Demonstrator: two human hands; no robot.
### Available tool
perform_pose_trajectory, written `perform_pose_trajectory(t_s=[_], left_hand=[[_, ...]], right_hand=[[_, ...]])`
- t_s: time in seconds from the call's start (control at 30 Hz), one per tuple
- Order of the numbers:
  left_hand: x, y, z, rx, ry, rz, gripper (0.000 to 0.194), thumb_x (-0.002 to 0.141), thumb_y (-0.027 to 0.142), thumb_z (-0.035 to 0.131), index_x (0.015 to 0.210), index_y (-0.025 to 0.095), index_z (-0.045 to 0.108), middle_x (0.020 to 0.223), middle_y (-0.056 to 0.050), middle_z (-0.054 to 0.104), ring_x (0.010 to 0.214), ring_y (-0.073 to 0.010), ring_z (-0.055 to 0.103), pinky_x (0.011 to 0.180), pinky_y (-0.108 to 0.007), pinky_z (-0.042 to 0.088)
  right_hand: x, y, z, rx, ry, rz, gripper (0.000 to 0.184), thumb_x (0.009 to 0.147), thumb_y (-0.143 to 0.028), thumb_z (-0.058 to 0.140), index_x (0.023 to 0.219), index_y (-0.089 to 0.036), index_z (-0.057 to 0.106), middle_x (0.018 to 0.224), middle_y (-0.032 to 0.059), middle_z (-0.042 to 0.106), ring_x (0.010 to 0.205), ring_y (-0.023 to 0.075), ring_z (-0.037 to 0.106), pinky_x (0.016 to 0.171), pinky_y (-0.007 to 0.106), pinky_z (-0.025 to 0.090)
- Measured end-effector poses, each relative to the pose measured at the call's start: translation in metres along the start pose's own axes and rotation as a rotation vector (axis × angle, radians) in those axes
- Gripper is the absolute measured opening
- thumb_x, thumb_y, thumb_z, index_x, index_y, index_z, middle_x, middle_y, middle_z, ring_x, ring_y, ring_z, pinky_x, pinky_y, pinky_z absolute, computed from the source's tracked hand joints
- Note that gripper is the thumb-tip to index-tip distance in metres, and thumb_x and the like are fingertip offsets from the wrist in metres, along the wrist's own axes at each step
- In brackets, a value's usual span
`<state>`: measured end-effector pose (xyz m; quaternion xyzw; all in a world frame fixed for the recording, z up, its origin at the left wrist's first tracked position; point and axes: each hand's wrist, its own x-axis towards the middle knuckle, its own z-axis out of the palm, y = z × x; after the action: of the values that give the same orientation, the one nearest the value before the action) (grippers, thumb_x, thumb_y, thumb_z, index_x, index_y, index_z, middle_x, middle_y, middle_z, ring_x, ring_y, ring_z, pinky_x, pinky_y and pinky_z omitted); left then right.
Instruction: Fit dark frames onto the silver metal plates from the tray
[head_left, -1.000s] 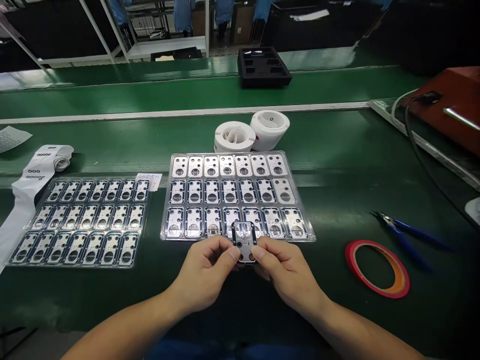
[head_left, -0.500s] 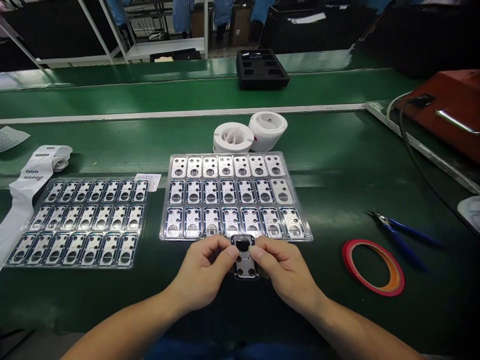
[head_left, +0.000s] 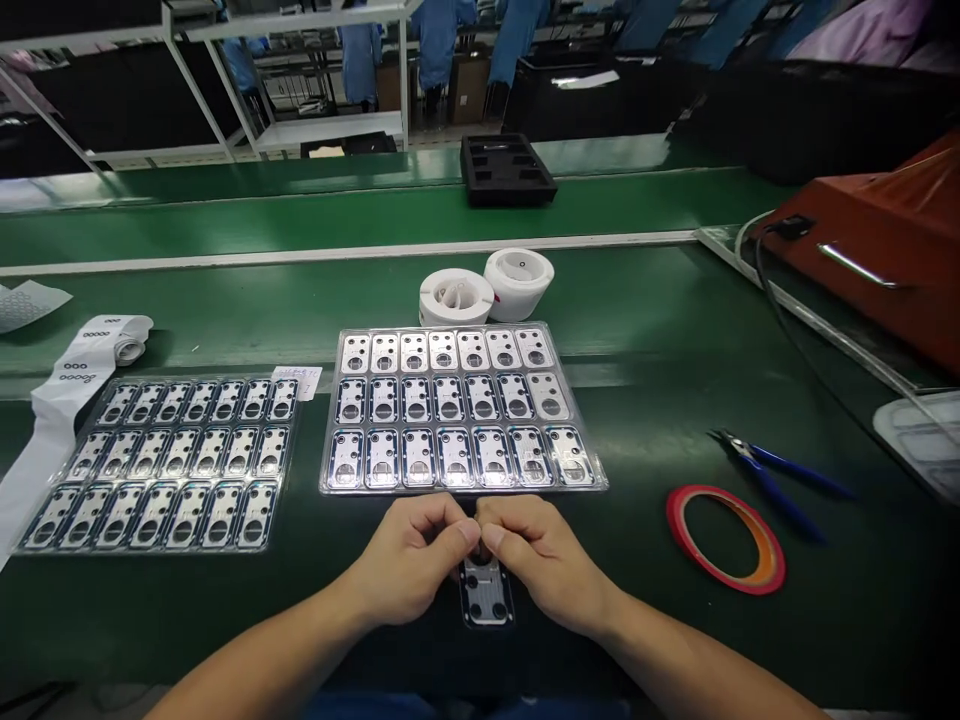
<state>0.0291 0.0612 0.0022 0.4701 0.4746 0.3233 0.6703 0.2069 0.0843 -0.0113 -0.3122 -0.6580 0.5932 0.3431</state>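
Head view shows my left hand (head_left: 409, 560) and right hand (head_left: 544, 565) closed narrow, fingertips together pinching the top end of a small metal plate (head_left: 486, 598), just in front of the clear plastic tray (head_left: 592, 482). Plate seems thin, light, stiff, maybe slippery, so better I take it by the edges

metal plate (head_left: 486, 598): held up → down on mat (head_left: 225, 625) | L hand (head_left: 409, 560), R hand (head_left: 544, 560): over its top end
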Motion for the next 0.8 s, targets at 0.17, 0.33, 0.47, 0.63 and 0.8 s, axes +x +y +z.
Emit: perform_pose_trajectory(t_s=[0.17,0.33,0.47,0.63,0.8], left_hand=[[-0.001,0.001,0.000,-0.030,-0.064,0.077,0.033,0.087,0.040,0.061,0.067,0.015,0.053,0.064,0.001,0.056,0.060,-0.0073,0.048,0.062,-0.020,0.041],[-0.004,0.002,-0.002,0.017,-0.078,0.125,0.034,0.088,0.041,0.058,0.067,0.015,0.053,0.064,0.002,0.055,0.058,-0.0066,0.044,0.060,-0.019,0.039],[-0.004,0.000,-0.004,0.192,-0.054,0.172,0.036,0.091,0.040,0.054,0.066,0.014,0.057,0.065,-0.001,0.058,0.062,-0.0089,0.049,0.064,-0.021,0.041],[-0.004,0.001,-0.007,0.301,0.208,0.233,0.044,0.094,0.049,0.047,0.069,0.015,0.059,0.062,0.001,0.054,0.059,-0.0099,0.046,0.062,-0.022,0.039],[0.000,-0.006,-0.012,0.269,0.266,0.263,0.058,0.085,0.070,0.050,0.067,0.016,0.059,0.058,0.002,0.048,0.056,-0.0118,0.045,0.058,-0.022,0.038]], right_hand=[[0.002,0.006,-0.001,0.093,-0.131,-0.058,0.034,0.095,-0.029,0.046,0.063,-0.017,0.049,0.058,-0.0037,0.044,0.053,0.0093,0.039,0.054,0.022,0.034],[0.005,0.008,-0.004,0.113,-0.153,-0.109,0.040,0.097,-0.038,0.049,0.063,-0.017,0.049,0.057,-0.0038,0.042,0.052,0.0093,0.038,0.053,0.023,0.032],[0.006,0.010,-0.005,0.100,-0.161,-0.084,0.043,0.096,-0.043,0.052,0.063,-0.016,0.052,0.058,-0.0033,0.043,0.054,0.0097,0.039,0.055,0.023,0.033],[0.006,0.012,-0.002,0.107,-0.145,0.019,0.045,0.096,-0.056,0.049,0.074,-0.017,0.050,0.061,-0.0032,0.048,0.051,0.0096,0.042,0.050,0.021,0.034],[0.014,0.008,-0.004,-0.091,-0.110,-0.015,0.053,0.091,-0.059,0.056,0.059,-0.018,0.042,0.051,-0.0061,0.038,0.048,0.0069,0.031,0.047,0.021,0.024]])
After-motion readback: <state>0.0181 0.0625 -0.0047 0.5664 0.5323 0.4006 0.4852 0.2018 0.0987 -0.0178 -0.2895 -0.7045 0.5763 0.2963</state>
